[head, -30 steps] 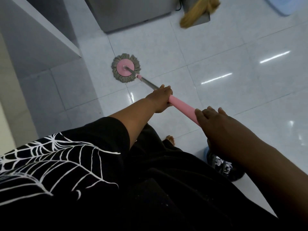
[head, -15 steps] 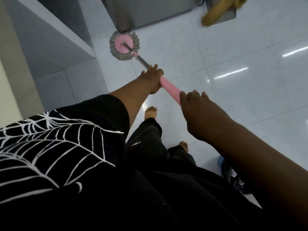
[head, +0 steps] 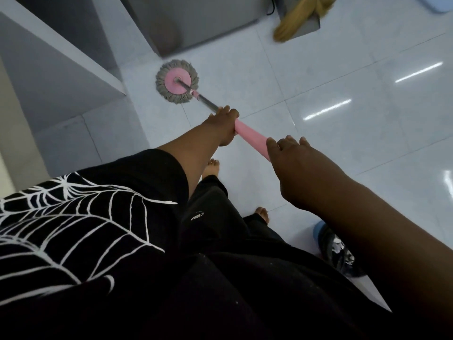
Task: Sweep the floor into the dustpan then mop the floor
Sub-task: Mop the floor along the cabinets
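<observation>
A round mop head [head: 177,81], grey fringe around a pink disc, lies flat on the white tiled floor [head: 343,77] close to a grey cabinet. Its metal shaft runs back toward me into a pink handle [head: 251,138]. My left hand [head: 224,125] is shut around the handle where metal meets pink. My right hand [head: 297,165] grips the handle lower down, nearer my body. A broom [head: 297,17] with yellow bristles rests at the top right, its bristles over a grey dustpan [head: 309,27].
A grey cabinet [head: 186,23] stands just beyond the mop head. A grey counter or wall edge [head: 63,60] runs down the left. My bare feet [head: 212,166] stand on the tiles. A blue and black thing [head: 335,249] lies at lower right.
The mop head went forward up against the cabinet, then came back a little toward me. Both hands kept their grip on the handle.
</observation>
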The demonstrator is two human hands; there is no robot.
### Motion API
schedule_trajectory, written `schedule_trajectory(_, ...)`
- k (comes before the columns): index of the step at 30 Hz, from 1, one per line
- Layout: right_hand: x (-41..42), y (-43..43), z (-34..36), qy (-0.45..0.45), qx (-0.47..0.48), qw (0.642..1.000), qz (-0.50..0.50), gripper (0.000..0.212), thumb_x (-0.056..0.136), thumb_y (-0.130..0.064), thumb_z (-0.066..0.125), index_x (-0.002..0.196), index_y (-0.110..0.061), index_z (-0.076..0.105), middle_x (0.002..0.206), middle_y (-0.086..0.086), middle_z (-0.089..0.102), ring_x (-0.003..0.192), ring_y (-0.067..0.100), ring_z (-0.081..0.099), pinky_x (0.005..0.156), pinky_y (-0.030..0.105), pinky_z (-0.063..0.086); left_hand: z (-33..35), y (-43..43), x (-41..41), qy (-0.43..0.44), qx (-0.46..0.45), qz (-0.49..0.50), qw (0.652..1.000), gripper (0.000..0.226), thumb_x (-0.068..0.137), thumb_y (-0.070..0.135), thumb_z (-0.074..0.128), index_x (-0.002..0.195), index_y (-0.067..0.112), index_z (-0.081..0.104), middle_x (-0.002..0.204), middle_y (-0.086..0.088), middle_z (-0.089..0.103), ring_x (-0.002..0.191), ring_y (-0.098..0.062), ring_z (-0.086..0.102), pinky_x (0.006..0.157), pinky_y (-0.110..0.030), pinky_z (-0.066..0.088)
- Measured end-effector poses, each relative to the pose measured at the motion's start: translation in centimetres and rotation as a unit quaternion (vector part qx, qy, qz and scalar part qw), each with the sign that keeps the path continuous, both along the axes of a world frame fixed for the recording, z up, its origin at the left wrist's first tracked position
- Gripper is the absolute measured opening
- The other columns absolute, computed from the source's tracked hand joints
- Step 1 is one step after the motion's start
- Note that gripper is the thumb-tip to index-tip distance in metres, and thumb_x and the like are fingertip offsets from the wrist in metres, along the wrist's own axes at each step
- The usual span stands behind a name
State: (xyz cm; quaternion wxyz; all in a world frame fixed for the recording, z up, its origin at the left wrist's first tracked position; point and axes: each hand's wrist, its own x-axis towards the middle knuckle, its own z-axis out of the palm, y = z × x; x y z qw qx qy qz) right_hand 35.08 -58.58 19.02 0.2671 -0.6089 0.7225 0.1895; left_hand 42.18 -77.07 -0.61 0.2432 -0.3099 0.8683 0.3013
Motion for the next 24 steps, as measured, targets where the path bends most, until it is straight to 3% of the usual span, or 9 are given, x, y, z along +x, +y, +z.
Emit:
schedule_trajectory(5, -0.4, 7.7, 1.6, 0.007, 0.016, 1.0, -0.017, 0.061, 0.089, -0.011, 0.057, 0.142, -0.001, 0.029, 0.118, 0.014, 0.055, 0.09, 0.022, 0.046, 0.095, 0.035, 0.041, 0.7, 8.0, -1.0, 0.019, 0.005, -0.023, 1.0, 0.046, 0.097, 0.025, 0.052, 0.139, 0.012, 0.037, 0.139, -0.009, 0.037, 0.124, -0.032, 0.043, 0.1, -0.043, 0.04)
schedule_trajectory(10, -0.2, 15.3, 2.9, 0.024, 0.038, 0.998, -0.041, 0.058, 0.086, -0.012, 0.056, 0.139, -0.005, 0.034, 0.112, 0.009, 0.056, 0.079, 0.017, 0.033, 0.078, 0.028, 0.036, 1.1, 15.9, -1.8, 0.023, 0.018, -0.037, 0.999, 0.048, 0.097, 0.029, 0.053, 0.14, 0.014, 0.036, 0.142, -0.008, 0.035, 0.118, -0.035, 0.048, 0.096, -0.047, 0.044)
schedule_trajectory(14, 0.2, 19.5, 3.9, 0.026, 0.06, 0.994, -0.085, 0.063, 0.086, -0.01, 0.057, 0.144, -0.008, 0.031, 0.117, 0.006, 0.055, 0.09, 0.018, 0.047, 0.087, 0.032, 0.043, 1.5, 20.3, -2.1, 0.037, 0.015, -0.059, 0.997, 0.047, 0.097, 0.029, 0.054, 0.139, 0.014, 0.037, 0.14, -0.009, 0.036, 0.115, -0.034, 0.05, 0.092, -0.046, 0.046)
schedule_trajectory(19, 0.5, 20.7, 4.1, 0.02, 0.058, 0.994, -0.088, 0.057, 0.084, -0.008, 0.057, 0.138, -0.008, 0.039, 0.11, 0.006, 0.057, 0.079, 0.014, 0.031, 0.073, 0.026, 0.03, 2.0, 21.4, -2.0, 0.038, 0.016, -0.085, 0.996, 0.045, 0.097, 0.028, 0.054, 0.136, 0.013, 0.038, 0.138, -0.01, 0.036, 0.118, -0.034, 0.049, 0.09, -0.047, 0.047)
schedule_trajectory(24, 0.6, 18.5, 3.7, 0.014, 0.054, 0.995, -0.088, 0.06, 0.082, -0.008, 0.059, 0.139, -0.004, 0.039, 0.107, 0.008, 0.057, 0.077, 0.015, 0.029, 0.084, 0.033, 0.045, 2.2, 19.0, -1.6, 0.035, 0.023, -0.085, 0.996, 0.043, 0.097, 0.028, 0.053, 0.135, 0.013, 0.039, 0.144, -0.011, 0.033, 0.119, -0.034, 0.05, 0.094, -0.048, 0.046)
